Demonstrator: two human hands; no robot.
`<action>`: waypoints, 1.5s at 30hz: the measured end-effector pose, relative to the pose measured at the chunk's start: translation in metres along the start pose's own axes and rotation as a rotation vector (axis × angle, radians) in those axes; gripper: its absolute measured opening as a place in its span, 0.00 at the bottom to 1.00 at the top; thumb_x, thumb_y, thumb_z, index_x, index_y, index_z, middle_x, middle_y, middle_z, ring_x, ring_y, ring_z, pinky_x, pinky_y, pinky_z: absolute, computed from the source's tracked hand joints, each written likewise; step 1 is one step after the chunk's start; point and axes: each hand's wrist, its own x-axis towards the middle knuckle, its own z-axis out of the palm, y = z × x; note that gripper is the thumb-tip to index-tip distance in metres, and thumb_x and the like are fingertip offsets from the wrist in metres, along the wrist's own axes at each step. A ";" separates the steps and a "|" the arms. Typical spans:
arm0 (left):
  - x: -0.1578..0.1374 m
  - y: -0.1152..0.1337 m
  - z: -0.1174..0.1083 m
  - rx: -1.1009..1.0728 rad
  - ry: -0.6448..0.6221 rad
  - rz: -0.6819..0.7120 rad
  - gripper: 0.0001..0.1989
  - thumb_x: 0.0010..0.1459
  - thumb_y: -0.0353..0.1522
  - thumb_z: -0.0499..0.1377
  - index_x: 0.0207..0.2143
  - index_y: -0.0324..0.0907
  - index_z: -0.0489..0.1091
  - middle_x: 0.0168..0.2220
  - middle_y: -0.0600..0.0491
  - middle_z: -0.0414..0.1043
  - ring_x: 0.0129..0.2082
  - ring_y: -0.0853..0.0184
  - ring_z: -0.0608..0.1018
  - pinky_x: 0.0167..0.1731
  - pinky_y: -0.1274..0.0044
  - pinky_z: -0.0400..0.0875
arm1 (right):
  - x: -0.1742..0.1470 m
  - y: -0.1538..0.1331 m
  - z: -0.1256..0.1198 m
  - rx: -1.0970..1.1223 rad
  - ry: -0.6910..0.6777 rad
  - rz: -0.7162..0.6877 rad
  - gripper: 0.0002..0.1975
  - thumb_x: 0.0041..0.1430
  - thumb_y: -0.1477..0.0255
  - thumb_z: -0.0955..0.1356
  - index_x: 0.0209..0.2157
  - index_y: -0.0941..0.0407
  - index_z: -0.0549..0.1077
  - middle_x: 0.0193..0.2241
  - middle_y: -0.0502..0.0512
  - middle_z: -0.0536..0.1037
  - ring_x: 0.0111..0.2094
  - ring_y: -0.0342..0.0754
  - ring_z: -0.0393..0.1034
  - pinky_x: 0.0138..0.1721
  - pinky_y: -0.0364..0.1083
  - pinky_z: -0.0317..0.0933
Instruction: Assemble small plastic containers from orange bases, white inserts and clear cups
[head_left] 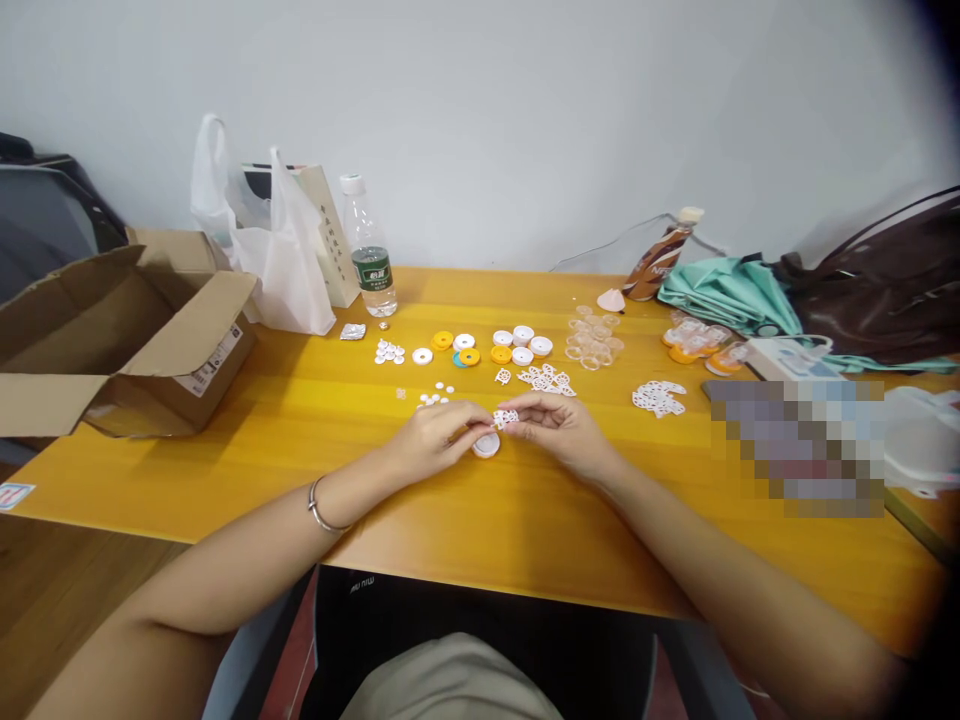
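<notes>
Between the fingertips of my left hand (442,438) and my right hand (559,428) is a small white openwork plastic piece (505,419). Both hands pinch it, one from each side. Directly beneath it on the table lies a round white cap-like part (486,446) with an orange rim. A pile of similar white openwork pieces (546,379) spreads just beyond my right hand, with a single one (502,376) beside it. Several small white discs (436,397) lie beyond my left hand. Farther back sit white and orange round parts (523,345).
At the left stands an open cardboard box (142,340), near a white plastic bag (277,260) and a water bottle (371,255). Clear plastic cups (594,338), another white pile (658,398), a brown bottle (661,258), green cloth (731,292) and a dark bag (877,280) occupy the right.
</notes>
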 end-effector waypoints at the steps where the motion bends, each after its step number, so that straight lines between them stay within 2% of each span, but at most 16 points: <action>1: 0.000 0.000 0.000 0.001 -0.004 0.005 0.04 0.58 0.29 0.55 0.35 0.38 0.68 0.30 0.51 0.75 0.30 0.72 0.77 0.32 0.80 0.71 | 0.000 0.000 0.000 0.002 -0.002 0.000 0.10 0.41 0.73 0.74 0.31 0.53 0.77 0.30 0.49 0.79 0.32 0.42 0.72 0.40 0.45 0.65; 12: 0.000 0.000 0.000 -0.004 -0.020 0.037 0.04 0.58 0.28 0.54 0.36 0.39 0.67 0.30 0.51 0.74 0.31 0.71 0.76 0.34 0.79 0.71 | -0.003 -0.003 0.002 0.062 -0.007 0.065 0.11 0.38 0.73 0.76 0.25 0.55 0.73 0.26 0.47 0.77 0.29 0.41 0.72 0.38 0.45 0.65; 17: 0.000 0.001 0.000 0.000 -0.042 0.032 0.04 0.59 0.28 0.53 0.36 0.38 0.67 0.30 0.50 0.74 0.31 0.71 0.76 0.33 0.79 0.71 | -0.004 -0.003 0.003 0.051 0.006 0.104 0.11 0.38 0.72 0.75 0.26 0.56 0.73 0.26 0.47 0.77 0.29 0.41 0.72 0.38 0.45 0.65; 22: 0.001 0.001 -0.001 -0.083 -0.045 -0.032 0.08 0.57 0.30 0.56 0.40 0.38 0.67 0.33 0.49 0.74 0.32 0.70 0.76 0.35 0.77 0.73 | -0.003 -0.004 0.004 0.054 -0.007 0.056 0.11 0.40 0.72 0.75 0.26 0.56 0.71 0.27 0.47 0.77 0.30 0.40 0.71 0.37 0.43 0.64; 25: 0.001 0.001 -0.001 -0.168 -0.051 -0.121 0.10 0.56 0.31 0.57 0.41 0.38 0.67 0.35 0.48 0.74 0.33 0.70 0.77 0.37 0.77 0.74 | -0.003 -0.005 0.004 0.019 0.005 0.034 0.10 0.41 0.72 0.74 0.27 0.56 0.71 0.27 0.47 0.76 0.30 0.41 0.71 0.37 0.44 0.63; 28: 0.002 0.001 0.001 -0.193 -0.051 -0.206 0.09 0.57 0.32 0.56 0.39 0.38 0.68 0.34 0.48 0.75 0.32 0.70 0.77 0.35 0.77 0.74 | -0.002 -0.005 0.004 0.008 0.005 0.036 0.10 0.41 0.71 0.74 0.27 0.56 0.71 0.27 0.48 0.76 0.30 0.42 0.70 0.37 0.45 0.63; 32: 0.002 0.001 0.003 -0.223 -0.053 -0.249 0.07 0.56 0.32 0.56 0.35 0.38 0.69 0.31 0.50 0.74 0.29 0.71 0.76 0.33 0.78 0.74 | -0.002 -0.005 0.004 0.027 0.001 0.016 0.09 0.41 0.72 0.74 0.26 0.56 0.72 0.26 0.48 0.75 0.30 0.41 0.70 0.37 0.44 0.63; 35: 0.003 0.003 0.002 -0.208 -0.035 -0.213 0.06 0.56 0.31 0.57 0.34 0.37 0.69 0.30 0.51 0.74 0.28 0.73 0.76 0.31 0.80 0.73 | -0.001 -0.004 0.004 0.056 -0.014 0.017 0.08 0.43 0.73 0.74 0.28 0.55 0.73 0.27 0.47 0.75 0.30 0.41 0.70 0.38 0.43 0.63; 38: 0.004 0.006 0.000 -0.118 0.012 -0.145 0.04 0.56 0.30 0.57 0.33 0.38 0.68 0.28 0.52 0.72 0.27 0.73 0.74 0.30 0.80 0.72 | -0.001 0.000 0.006 0.132 0.051 0.022 0.10 0.42 0.74 0.74 0.30 0.54 0.74 0.29 0.47 0.75 0.32 0.39 0.70 0.40 0.41 0.63; 41: 0.005 0.006 0.000 -0.019 0.041 -0.068 0.03 0.57 0.30 0.56 0.32 0.38 0.67 0.28 0.52 0.71 0.27 0.72 0.73 0.30 0.80 0.70 | -0.001 0.004 0.010 0.276 0.103 0.115 0.13 0.41 0.74 0.74 0.33 0.54 0.74 0.30 0.47 0.76 0.32 0.39 0.70 0.40 0.41 0.63; 45: 0.004 0.005 0.002 0.090 0.002 0.033 0.03 0.58 0.29 0.54 0.33 0.38 0.67 0.26 0.52 0.70 0.27 0.72 0.71 0.29 0.80 0.68 | -0.004 0.005 0.018 0.399 0.112 0.219 0.13 0.41 0.73 0.75 0.32 0.54 0.74 0.29 0.47 0.77 0.30 0.39 0.71 0.39 0.41 0.64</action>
